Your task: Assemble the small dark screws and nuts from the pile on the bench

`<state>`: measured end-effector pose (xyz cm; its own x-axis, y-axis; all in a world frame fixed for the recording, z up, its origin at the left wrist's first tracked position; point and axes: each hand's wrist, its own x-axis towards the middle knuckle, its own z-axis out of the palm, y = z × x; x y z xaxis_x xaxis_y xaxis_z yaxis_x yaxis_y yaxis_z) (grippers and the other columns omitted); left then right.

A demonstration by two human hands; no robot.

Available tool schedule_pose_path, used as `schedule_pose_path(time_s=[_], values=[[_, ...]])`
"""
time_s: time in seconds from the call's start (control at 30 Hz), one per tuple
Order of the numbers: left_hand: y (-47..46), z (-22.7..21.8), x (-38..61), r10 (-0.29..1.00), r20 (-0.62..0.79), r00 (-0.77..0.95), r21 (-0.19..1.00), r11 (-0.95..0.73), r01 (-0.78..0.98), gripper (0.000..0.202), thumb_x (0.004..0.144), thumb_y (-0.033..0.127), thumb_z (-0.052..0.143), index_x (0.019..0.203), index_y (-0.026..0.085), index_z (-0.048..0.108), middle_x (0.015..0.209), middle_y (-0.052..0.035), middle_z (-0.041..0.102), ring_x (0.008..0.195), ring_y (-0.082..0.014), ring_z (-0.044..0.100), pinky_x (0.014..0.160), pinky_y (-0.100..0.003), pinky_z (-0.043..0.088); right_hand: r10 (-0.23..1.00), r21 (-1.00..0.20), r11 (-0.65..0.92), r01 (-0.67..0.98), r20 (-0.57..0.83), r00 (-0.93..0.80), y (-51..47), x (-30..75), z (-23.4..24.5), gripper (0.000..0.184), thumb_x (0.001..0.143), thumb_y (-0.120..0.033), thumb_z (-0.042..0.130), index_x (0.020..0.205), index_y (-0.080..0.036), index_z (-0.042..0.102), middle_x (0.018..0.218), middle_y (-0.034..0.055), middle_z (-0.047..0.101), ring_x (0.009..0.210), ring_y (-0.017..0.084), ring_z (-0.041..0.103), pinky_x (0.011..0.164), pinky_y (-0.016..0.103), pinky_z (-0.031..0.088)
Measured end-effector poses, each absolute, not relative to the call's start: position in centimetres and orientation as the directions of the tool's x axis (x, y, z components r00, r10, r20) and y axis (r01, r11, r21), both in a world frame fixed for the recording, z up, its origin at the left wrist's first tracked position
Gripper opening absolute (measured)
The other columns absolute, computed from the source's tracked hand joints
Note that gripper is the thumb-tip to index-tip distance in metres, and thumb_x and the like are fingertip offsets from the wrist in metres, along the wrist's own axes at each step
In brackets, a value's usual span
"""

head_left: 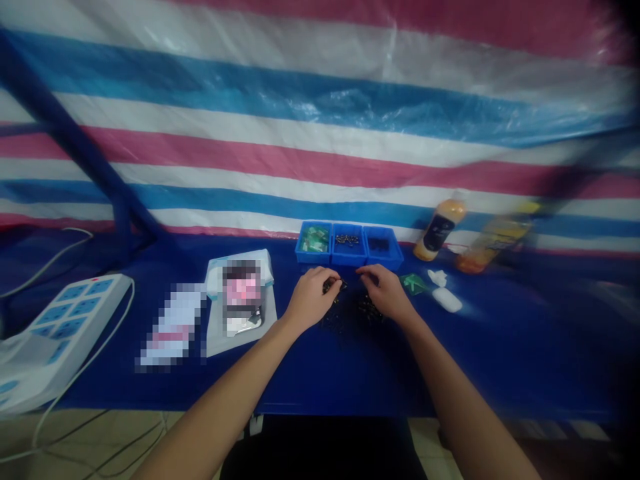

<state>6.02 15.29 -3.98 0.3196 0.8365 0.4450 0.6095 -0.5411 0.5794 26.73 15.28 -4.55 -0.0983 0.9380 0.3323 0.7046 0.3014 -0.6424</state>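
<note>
My left hand (315, 293) curls its fingers around several small dark and brass-coloured parts (332, 285), too small to name. Just to its right, my right hand (384, 288) has thumb and index finger close together; whatever is between them cannot be made out. Under the right palm lies a heap of similar small parts (369, 308). More dark bits (334, 323) are scattered on the table below the left hand. Beyond both hands stand three joined blue bins: one with green-and-white packets (315, 239), one with small metal parts (347, 239), one with dark pieces (380, 244).
Two drink bottles (440, 230) (497, 239) stand at the back right. Near them lie a green wrapper (413, 284), crumpled tissue (438, 277) and a white case (447, 300). Leftward are a packet (215, 279), a blurred-out sheet (173, 327) and a power strip (75, 327) with cables.
</note>
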Motion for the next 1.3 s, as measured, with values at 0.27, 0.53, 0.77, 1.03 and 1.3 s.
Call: schedule_pose_path(time_s=[0.27,0.53,0.77,1.03,1.3], values=[[15.2,-3.9,6.1,0.778,0.528,0.341,0.586,-0.624,0.517,0.015,0.088,0.029,0.064,0.102,0.023,0.065,0.091,-0.0025,0.066,0.088,-0.0196,0.060,0.082,-0.036,0.048,0.946,-0.938,0.302,0.173,0.272,-0.176,14.8,25.1,-3.9,0.020,0.085,-0.035,0.063,0.096,-0.019,0.068,0.096,0.0036,0.069,0.088,0.017,0.062,0.082,0.030,0.046],[15.2,-4.0,6.2,0.736,0.571,0.363,0.572,-0.675,0.466,0.007,0.089,0.025,0.063,0.095,0.022,0.067,0.089,-0.0010,0.068,0.086,-0.0175,0.060,0.081,-0.034,0.048,0.944,-0.962,0.266,0.066,0.246,-0.219,15.0,25.0,-4.7,0.022,0.082,-0.037,0.069,0.095,-0.019,0.066,0.093,0.0034,0.068,0.087,0.017,0.063,0.081,0.030,0.046],[14.9,-3.8,6.3,0.732,0.589,0.343,0.596,-0.680,0.427,0.009,0.090,0.024,0.061,0.096,0.022,0.068,0.089,-0.0015,0.069,0.084,-0.0161,0.063,0.079,-0.031,0.050,0.951,-0.972,0.234,0.006,0.228,-0.209,14.8,24.9,-4.2,0.023,0.078,-0.038,0.072,0.091,-0.019,0.066,0.087,0.0022,0.069,0.082,0.016,0.063,0.079,0.030,0.046],[14.6,-3.7,6.5,0.778,0.560,0.287,0.633,-0.624,0.458,0.013,0.091,0.022,0.057,0.099,0.020,0.067,0.088,-0.0013,0.070,0.076,-0.0136,0.064,0.071,-0.026,0.050,0.962,-0.973,0.218,0.073,0.201,-0.184,14.3,24.6,-3.6,0.029,0.083,-0.046,0.066,0.093,-0.020,0.061,0.085,0.0026,0.068,0.081,0.017,0.063,0.077,0.030,0.046],[14.9,-4.2,6.3,0.773,0.554,0.308,0.626,-0.631,0.458,0.011,0.086,0.018,0.060,0.093,0.020,0.067,0.084,-0.0005,0.070,0.073,-0.0133,0.065,0.072,-0.026,0.052,0.907,-0.651,0.418,0.633,0.334,-0.256,13.6,24.1,-3.0,0.031,0.096,-0.044,0.044,0.087,-0.023,0.064,0.081,0.0021,0.067,0.078,0.018,0.058,0.078,0.031,0.040]])
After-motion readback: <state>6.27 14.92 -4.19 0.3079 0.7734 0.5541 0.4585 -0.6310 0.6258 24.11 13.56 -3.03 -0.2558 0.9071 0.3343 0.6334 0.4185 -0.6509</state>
